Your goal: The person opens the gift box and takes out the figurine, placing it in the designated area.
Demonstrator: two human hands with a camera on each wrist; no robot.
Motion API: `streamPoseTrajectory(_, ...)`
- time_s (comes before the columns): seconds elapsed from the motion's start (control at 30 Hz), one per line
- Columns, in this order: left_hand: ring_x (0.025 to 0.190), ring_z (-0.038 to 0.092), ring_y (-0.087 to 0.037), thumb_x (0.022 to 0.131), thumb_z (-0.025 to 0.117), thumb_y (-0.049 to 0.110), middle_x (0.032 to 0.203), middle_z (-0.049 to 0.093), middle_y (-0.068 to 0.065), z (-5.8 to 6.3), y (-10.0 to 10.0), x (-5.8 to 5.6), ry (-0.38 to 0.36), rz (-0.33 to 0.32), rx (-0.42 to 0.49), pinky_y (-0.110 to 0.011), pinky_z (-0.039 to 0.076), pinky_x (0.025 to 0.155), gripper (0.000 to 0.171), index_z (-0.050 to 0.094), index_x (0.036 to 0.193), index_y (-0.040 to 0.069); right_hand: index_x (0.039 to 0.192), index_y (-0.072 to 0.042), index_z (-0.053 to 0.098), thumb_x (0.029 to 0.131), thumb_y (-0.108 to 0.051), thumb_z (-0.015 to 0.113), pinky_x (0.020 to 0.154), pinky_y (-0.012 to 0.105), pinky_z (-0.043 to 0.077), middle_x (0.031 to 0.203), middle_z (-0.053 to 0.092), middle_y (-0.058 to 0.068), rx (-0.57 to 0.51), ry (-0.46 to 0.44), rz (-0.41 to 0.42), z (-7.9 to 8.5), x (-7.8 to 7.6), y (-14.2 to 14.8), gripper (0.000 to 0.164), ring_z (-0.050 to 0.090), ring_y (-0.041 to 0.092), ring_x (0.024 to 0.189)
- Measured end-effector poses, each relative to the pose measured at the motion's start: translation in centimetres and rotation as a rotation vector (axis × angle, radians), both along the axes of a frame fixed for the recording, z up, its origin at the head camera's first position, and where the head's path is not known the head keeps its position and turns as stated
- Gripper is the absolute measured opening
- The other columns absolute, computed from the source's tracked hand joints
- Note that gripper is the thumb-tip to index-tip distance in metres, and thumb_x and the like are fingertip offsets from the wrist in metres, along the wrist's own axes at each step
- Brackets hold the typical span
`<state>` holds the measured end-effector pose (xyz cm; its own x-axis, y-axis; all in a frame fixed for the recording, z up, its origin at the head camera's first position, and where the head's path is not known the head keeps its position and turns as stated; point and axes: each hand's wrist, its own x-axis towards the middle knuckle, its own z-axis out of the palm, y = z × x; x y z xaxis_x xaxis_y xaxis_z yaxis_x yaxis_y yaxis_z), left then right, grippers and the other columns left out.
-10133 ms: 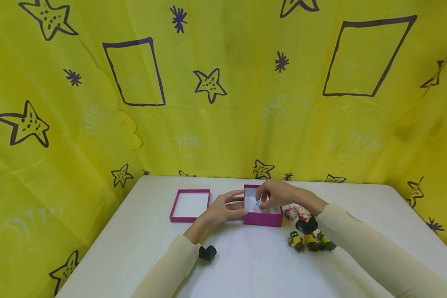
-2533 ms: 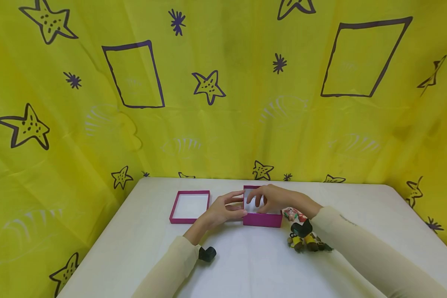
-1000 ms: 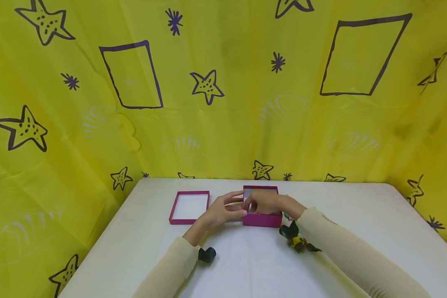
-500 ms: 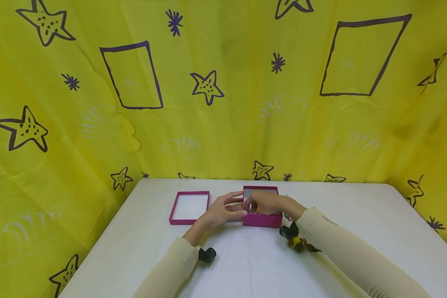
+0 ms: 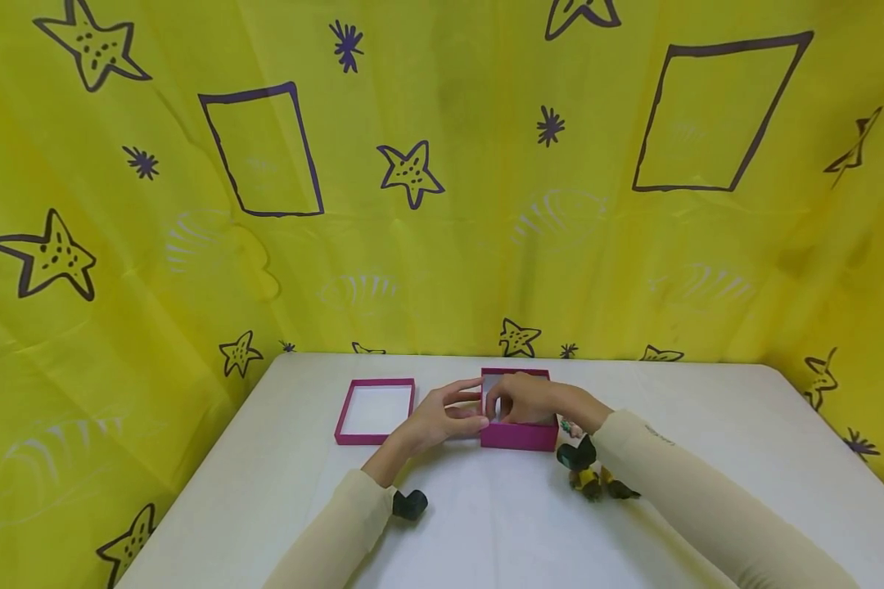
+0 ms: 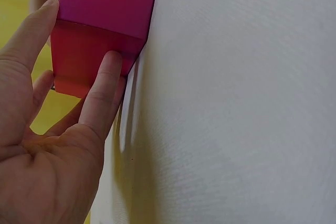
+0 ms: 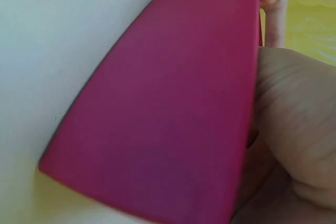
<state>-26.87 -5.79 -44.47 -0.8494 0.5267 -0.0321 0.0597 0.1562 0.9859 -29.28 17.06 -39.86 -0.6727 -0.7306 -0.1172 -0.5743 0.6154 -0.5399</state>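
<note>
A magenta box [image 5: 519, 436] with a white inside stands open at the top on the table. My left hand [image 5: 445, 413] lies along its left side, fingers spread and fingertips against the wall. In the left wrist view the thumb reaches the upper edge and another fingertip [image 6: 110, 61] presses the end wall of the box [image 6: 105, 3]. My right hand [image 5: 530, 398] is lowered into the box, fingers bent downward. The front wall hides its fingertips in the right wrist view, so I cannot tell whether they hold anything.
A shallow magenta lid [image 5: 361, 439], white inside, lies left of the box. Right of the box, partly behind the right sleeve, are a small pinkish figurine [image 5: 572, 429] and small yellow-and-brown figurines [image 5: 585, 483]. A yellow patterned curtain [image 5: 442, 245] hangs behind the table.
About ten seconds ago my right hand held a small light-blue thing over the box; that thing is now out of sight. The hand went deeper, then rose slightly. My left hand stayed put.
</note>
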Motion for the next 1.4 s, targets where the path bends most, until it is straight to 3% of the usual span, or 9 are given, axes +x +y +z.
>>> streamPoseTrajectory(0.4,0.131,0.058,-0.031,0.093,0.079,0.017,0.146,0.057,-0.01,0.0,0.1,0.0,-0.003,0.011,-0.016,-0.039,0.056,0.098,0.068,0.049,0.154,0.025,0.092,-0.013,0.071,0.089,-0.007,0.079,0.06,0.022,0.051,0.076,0.062,-0.005,-0.025,0.077,-0.002,1.5,0.4,1.8,0.01,0.055,0.007,0.066)
streamPoseTrajectory(0.87,0.133,0.057,-0.032,0.093,0.079,0.019,0.148,0.056,-0.013,-0.1,0.0,-0.1,-0.001,0.009,-0.017,-0.04,0.055,0.1,0.071,0.047,0.156,0.022,0.097,-0.014,0.072,0.09,-0.011,0.079,0.063,0.024,0.053,0.08,0.064,-0.006,-0.094,0.101,-0.002,2.5,0.9,3.1,0.01,0.057,0.01,0.071)
streamPoseTrajectory(1.4,0.134,0.056,-0.029,0.091,0.081,0.027,0.147,0.057,-0.005,0.1,0.0,0.0,0.004,0.023,-0.057,-0.042,0.054,0.103,0.07,0.05,0.153,0.034,0.1,-0.015,0.071,0.092,-0.013,0.078,0.063,0.025,0.054,0.081,0.065,-0.006,-0.142,0.089,-0.054,3.4,1.6,4.4,0.01,0.058,0.014,0.074)
